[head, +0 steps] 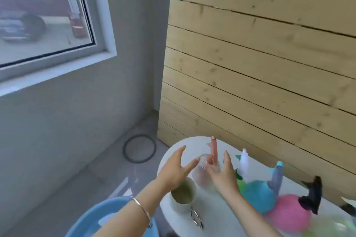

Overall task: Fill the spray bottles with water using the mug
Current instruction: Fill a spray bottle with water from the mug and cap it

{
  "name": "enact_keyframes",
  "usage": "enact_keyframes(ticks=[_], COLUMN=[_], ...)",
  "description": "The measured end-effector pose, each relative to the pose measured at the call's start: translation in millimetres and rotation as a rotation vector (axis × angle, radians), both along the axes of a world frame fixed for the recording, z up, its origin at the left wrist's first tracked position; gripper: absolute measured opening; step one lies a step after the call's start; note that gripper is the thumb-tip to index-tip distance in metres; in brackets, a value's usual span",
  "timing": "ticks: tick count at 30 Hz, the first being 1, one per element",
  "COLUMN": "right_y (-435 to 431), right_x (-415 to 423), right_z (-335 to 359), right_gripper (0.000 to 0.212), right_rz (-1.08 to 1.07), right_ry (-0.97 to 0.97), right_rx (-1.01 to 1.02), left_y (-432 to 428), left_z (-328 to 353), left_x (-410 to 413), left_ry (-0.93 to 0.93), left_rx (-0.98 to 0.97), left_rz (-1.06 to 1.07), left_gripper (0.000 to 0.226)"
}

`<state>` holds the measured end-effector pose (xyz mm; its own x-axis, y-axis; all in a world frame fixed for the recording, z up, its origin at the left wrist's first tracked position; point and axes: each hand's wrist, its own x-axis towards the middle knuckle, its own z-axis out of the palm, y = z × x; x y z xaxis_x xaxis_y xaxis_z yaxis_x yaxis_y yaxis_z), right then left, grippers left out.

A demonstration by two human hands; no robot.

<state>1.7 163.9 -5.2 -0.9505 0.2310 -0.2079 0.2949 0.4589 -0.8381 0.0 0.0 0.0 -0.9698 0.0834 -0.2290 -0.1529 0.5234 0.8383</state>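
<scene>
A clear spray bottle (202, 171) with a pink trigger head (213, 152) stands on the white table (192, 144). My left hand (176, 169) hovers open just left of it, fingers spread. My right hand (224, 175) is open on its right side, close to or touching the bottle. A white mug (183, 195) sits on the table under my left wrist. Further right stand a green bottle with a white head (244, 161), a blue bottle (259, 194), and a pink bottle (289, 213) with a black head (311, 196).
A light blue basin (92, 217) lies at the bottom left below the table edge. A wooden plank wall (260, 63) runs right behind the table. A dark ring (139, 148) lies on the grey floor. A small metal object (196, 217) rests near the mug.
</scene>
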Motion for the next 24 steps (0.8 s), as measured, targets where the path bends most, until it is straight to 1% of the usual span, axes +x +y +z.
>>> enact_keyframes(ticks=[3,5,7,9,11,13,14,18,20,21,22,24], right_y=[-8,-10,-11,-11,-9,-6,-3,-4,-8,-10,-11,-14], right_x=[-8,-14,-22,-30,-35,-38,-38,-34,-29,-27,-25,-20], right_z=[-26,-48,-68,-83,-96,-105,-107,-106,-93,-83,-66,-29], right_gripper=[0.058,0.045,0.031,0.017,0.016,0.022,0.025,0.023,0.024,0.024,0.024,0.021], right_rz=[-0.007,-0.038,-0.095,-0.122,-0.131,-0.139,-0.143,-0.11,-0.101,-0.098,-0.098,-0.08], right_ry=[0.156,0.266,0.326,0.381,0.45,0.486,0.499,0.546,0.629,0.686,0.741,0.84], right_rx=[-0.084,-0.175,-0.163,-0.096,-0.035,0.014,0.038,0.006,-0.043,-0.073,-0.108,-0.207], left_y=[9,12,15,15,18,22,23,20,14,11,8,4], left_z=[-26,-40,-61,-77,-88,-96,-97,-92,-87,-84,-78,-65], left_x=[-17,-25,-31,-38,-39,-36,-33,-23,-16,-13,-8,-2], left_ry=[0.0,0.007,0.008,-0.003,0.024,0.064,0.085,0.229,0.313,0.343,0.363,0.417], left_rx=[-0.026,-0.023,0.018,0.073,0.075,0.069,0.072,0.077,0.102,0.131,0.156,0.159], left_rz=[-0.076,-0.126,-0.174,-0.187,-0.192,-0.197,-0.194,-0.125,-0.086,-0.073,-0.066,-0.047], left_gripper=[0.072,0.073,0.075,0.072,0.079,0.087,0.087,0.071,0.057,0.054,0.059,0.087])
